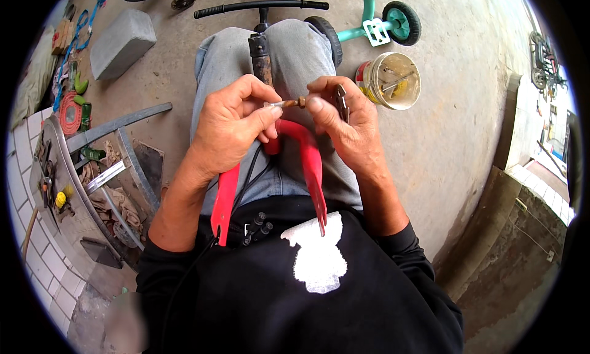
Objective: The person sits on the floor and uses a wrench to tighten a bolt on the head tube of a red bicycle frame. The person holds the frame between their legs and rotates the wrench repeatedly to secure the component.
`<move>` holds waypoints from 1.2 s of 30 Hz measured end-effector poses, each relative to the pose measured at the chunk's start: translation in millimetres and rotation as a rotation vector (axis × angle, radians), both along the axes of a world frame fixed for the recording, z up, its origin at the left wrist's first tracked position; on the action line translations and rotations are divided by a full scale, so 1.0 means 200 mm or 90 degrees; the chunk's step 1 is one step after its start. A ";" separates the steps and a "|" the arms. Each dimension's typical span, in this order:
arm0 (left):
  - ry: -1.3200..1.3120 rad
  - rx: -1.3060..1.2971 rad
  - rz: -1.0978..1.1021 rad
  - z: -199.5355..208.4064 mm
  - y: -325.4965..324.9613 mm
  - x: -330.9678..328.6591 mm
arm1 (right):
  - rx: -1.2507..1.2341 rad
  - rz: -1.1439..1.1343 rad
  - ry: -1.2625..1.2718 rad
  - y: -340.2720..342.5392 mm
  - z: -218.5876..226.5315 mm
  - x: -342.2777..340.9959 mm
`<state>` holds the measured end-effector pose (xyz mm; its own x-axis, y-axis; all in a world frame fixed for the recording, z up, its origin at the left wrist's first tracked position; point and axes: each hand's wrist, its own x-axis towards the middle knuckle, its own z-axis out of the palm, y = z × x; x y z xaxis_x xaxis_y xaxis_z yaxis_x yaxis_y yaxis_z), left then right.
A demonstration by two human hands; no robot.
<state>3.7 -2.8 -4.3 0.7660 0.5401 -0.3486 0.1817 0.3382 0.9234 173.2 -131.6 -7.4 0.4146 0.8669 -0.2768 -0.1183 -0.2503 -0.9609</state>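
Note:
My left hand [230,123] pinches one end of a rusty bolt [289,104] between thumb and forefinger. The bolt lies level, with a brown nut or head at its right end. At that end are the thumb and forefinger of my right hand [350,123]; whether they touch it I cannot tell. A dark metal tool [342,103], its kind unclear, is held in the same right hand. Below my hands a red bicycle fork [310,154] rests on my lap, its prongs toward me. A rusty stem tube [261,62] and black handlebar [283,5] extend away between my knees.
A bucket [367,77] with metal tools or parts stands right of my knee. Beyond it is a green wheeled frame [353,33]. Left are a grey block [123,43], a metal frame [132,163] and a round table [70,200] with tools. Black cables [249,176] hang by the fork.

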 end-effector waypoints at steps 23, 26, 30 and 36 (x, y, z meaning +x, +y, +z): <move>0.009 -0.065 -0.040 -0.01 0.02 -0.01 | 0.005 -0.006 -0.036 0.02 0.03 -0.03; 0.006 -0.053 -0.035 -0.02 0.02 -0.01 | -0.037 -0.035 0.007 0.03 0.04 -0.03; 0.003 -0.068 -0.030 -0.02 0.02 -0.02 | 0.035 0.029 -0.057 0.03 0.04 -0.03; 0.007 -0.063 -0.025 -0.02 0.03 -0.02 | 0.021 -0.036 0.031 0.04 0.05 -0.03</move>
